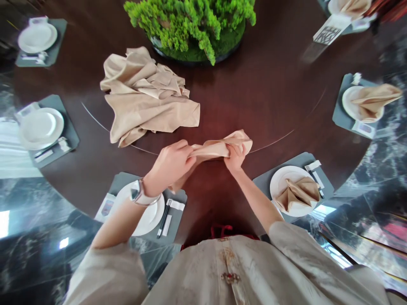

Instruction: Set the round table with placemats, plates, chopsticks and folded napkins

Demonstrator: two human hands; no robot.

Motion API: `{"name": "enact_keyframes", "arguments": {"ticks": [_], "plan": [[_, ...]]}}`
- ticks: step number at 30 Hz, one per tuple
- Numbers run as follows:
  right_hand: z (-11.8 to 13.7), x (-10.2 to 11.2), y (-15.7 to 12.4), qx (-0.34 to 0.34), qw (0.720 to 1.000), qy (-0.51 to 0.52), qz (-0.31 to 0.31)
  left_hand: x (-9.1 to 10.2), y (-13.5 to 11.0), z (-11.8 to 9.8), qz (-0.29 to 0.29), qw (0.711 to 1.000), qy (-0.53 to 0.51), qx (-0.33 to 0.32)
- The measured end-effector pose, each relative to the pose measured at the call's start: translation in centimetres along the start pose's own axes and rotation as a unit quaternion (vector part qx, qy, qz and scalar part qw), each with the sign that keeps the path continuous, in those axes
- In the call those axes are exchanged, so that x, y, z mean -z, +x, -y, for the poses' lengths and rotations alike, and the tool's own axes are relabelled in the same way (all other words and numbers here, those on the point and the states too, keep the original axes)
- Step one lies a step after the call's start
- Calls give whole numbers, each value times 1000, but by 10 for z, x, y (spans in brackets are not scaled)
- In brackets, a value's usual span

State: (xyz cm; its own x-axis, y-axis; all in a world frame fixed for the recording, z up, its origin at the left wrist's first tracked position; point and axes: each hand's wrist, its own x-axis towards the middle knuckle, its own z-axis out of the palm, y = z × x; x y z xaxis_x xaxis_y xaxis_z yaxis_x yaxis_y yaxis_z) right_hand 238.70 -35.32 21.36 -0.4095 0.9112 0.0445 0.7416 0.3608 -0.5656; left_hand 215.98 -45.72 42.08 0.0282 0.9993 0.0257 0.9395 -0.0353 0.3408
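A beige cloth napkin (213,148) is stretched between my two hands above the dark round table (210,190). My left hand (173,163), with a watch on its wrist, is closed on the napkin's left end, and a loose corner hangs below it. Gathered cloth sits in my right hand (235,156), whose fingers wrap round the other end. Just beyond my left hand lies a heap of loose beige napkins (149,93). Folded napkins rest on the white plate (276,186) at near right and on the plate at far right.
A bonsai-like green plant (197,29) stands at the table's centre. Grey placemats (181,212) with plates and chopsticks ring the edge. At left, two plates (41,127) (37,38) carry no napkin. A white card stand (332,29) is at upper right.
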Motion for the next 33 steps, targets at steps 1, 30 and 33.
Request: {"name": "enact_keyframes", "arguments": {"ticks": [1, 30, 33], "plan": [[-6, 18, 3, 11, 1000, 5, -9, 14, -10, 1, 0, 1000, -10, -11], [-42, 241, -43, -8, 889, 436, -141, 101, -116, 70, -128, 971, -150, 132], [-69, 191, -21, -42, 924, 370, -84, 39, -79, 89, -25, 977, -159, 141]]}}
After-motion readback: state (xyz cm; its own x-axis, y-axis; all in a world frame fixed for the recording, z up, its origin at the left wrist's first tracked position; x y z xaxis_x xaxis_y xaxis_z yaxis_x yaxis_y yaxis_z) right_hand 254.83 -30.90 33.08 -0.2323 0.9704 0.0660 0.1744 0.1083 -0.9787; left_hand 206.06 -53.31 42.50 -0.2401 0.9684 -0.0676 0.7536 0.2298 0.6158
